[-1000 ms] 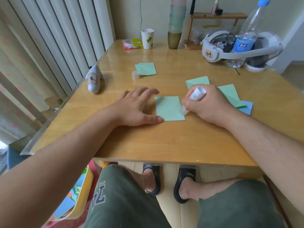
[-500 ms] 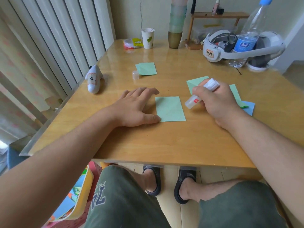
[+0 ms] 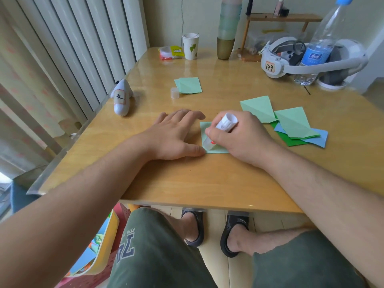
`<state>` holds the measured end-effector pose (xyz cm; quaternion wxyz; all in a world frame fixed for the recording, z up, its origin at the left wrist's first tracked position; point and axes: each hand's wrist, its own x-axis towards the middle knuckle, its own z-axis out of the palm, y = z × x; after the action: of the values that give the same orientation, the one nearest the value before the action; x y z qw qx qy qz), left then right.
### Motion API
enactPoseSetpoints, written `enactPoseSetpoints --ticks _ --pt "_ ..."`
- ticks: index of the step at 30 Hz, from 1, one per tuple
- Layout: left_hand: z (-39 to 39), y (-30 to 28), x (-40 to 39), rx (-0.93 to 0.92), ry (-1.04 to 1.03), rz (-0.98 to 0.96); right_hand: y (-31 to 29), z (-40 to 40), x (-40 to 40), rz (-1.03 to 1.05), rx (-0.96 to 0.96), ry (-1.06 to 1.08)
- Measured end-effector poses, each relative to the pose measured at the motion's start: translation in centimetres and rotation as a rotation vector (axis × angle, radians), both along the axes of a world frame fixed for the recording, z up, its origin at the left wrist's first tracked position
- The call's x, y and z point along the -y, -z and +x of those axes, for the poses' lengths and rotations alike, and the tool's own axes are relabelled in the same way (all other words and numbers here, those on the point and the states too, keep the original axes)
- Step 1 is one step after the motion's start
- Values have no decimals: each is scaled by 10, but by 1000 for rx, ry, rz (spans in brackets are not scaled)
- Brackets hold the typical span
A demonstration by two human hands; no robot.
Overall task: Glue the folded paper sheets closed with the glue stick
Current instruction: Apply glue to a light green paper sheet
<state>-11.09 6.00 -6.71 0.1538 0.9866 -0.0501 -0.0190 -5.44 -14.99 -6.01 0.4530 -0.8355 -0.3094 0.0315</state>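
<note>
A person seated at a wooden table works a glue stick over a folded light-green sheet lying flat near the middle of the tabletop. The right hand is wrapped around the stick's barrel, its tip angled down toward the sheet's near-left corner; whether the tip touches the paper cannot be told. The left hand lies flat on the wood at the sheet's 9 o'clock, fingers spread, thumb tip against the paper's near-left corner.

The step looks like spreading glue along the left edge. It would go best with the thumb pinning that corner so the sheet cannot skid, and with short, light strokes running outward off the edge, since a push inward may buckle thin paper.

More folded sheets, green and blue, overlap at the working sheet's 2 to 3 o'clock, just beside the right hand; a wide sweep of the wrist could nudge them. A second small green stack and the clear cap sit well apart at 11 o'clock. A white ornament stands near the table's left edge at 10 o'clock. The near table edge lies at 6 o'clock, with bare wood between it and the sheet, which leaves room to draw the forearms back. A paper cup, a water bottle and a headset line the far side, clear of the work
</note>
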Motion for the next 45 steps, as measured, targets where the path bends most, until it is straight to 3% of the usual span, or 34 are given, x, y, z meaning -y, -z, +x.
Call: enactPoseSetpoints --ticks 15,30,36,40,45 --pt "0 -2 1 -29 -2 -12 2 12 42 -26 -8 64" --pt "-1 -4 1 -28 5 -13 5 18 41 78 -68 114" --pt "-1 -5 1 -35 3 -19 -5 18 39 369 -215 241" --pt "0 -4 0 -29 4 -33 -8 14 28 334 -175 121" --pt "2 -3 -6 -39 2 -132 -10 9 13 141 -77 11"
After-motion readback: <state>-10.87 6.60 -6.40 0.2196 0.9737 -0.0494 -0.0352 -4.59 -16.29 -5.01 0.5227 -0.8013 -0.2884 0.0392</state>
